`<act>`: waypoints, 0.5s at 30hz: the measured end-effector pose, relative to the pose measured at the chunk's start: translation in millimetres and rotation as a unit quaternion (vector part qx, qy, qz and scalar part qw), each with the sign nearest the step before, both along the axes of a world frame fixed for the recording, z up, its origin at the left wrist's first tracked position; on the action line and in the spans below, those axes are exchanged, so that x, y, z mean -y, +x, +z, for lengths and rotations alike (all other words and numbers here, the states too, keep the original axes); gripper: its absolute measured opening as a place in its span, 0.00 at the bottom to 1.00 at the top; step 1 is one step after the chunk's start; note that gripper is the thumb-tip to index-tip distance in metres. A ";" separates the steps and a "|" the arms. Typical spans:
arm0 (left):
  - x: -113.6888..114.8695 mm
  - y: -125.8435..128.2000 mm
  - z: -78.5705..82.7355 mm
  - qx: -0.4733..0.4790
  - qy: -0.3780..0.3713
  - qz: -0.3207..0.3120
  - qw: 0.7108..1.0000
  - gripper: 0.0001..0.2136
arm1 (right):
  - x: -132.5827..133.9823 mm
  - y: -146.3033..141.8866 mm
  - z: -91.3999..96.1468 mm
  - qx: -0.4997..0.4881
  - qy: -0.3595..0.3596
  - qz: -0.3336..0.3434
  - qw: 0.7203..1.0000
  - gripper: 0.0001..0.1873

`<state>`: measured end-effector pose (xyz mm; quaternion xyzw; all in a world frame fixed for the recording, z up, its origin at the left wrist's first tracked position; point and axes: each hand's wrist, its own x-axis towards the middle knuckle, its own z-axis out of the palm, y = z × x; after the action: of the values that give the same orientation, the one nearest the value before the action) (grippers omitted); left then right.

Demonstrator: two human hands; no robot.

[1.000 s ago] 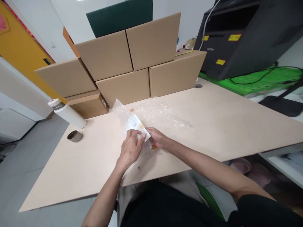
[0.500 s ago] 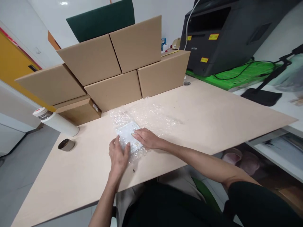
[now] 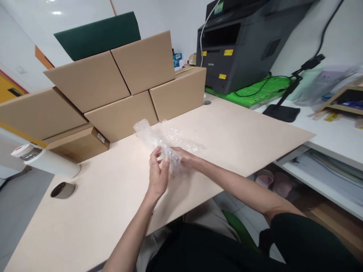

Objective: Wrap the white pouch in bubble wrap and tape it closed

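Note:
A sheet of clear bubble wrap (image 3: 144,129) is bunched up between my hands over the table. My left hand (image 3: 159,172) grips its near left side, thumb and fingers bent round the edge. On the other side, my right hand (image 3: 184,156) holds the wrap too, its fingers mostly hidden behind the plastic. The flat white item seen earlier is covered by the folds and cannot be made out clearly. Part of the wrap (image 3: 184,138) trails on the tabletop behind my right hand.
Stacked cardboard boxes (image 3: 121,117) line the table's (image 3: 241,132) back, with a dark green box (image 3: 99,36) on top. A white bottle (image 3: 56,162) and an open cup (image 3: 62,190) stand at the left. A dark printer (image 3: 227,56) and a black stand (image 3: 282,113) are at the right.
The left side of the bubble wrap has been lifted and folded over the flat white item, tilted up between my hands. My left hand has moved right and up. The view has turned right.

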<state>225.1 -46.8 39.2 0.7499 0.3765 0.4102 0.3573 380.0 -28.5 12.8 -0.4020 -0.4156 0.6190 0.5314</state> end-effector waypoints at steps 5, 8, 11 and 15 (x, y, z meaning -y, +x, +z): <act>-16.7 46.9 -30.0 -0.145 0.104 -0.052 0.983 0.22 | -1.6 45.8 -16.6 -0.001 -0.017 -0.153 0.988 0.11; -20.9 61.8 -41.3 -0.230 0.110 -0.069 0.964 0.22 | -3.2 75.7 -22.3 0.112 -0.018 -0.239 0.964 0.12; -20.9 71.3 -43.6 -0.293 0.107 -0.061 0.948 0.23 | -7.8 99.4 -19.7 0.325 -0.015 -0.291 0.900 0.15; -18.7 78.1 -40.2 -0.326 0.100 -0.048 0.939 0.22 | -20.7 112.0 -10.5 0.532 -0.039 -0.242 0.810 0.17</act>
<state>303.2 -28.1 -1.0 0.8915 0.3931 0.1612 0.1572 492.0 -7.8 2.2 -0.7765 -0.4984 0.1749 0.3437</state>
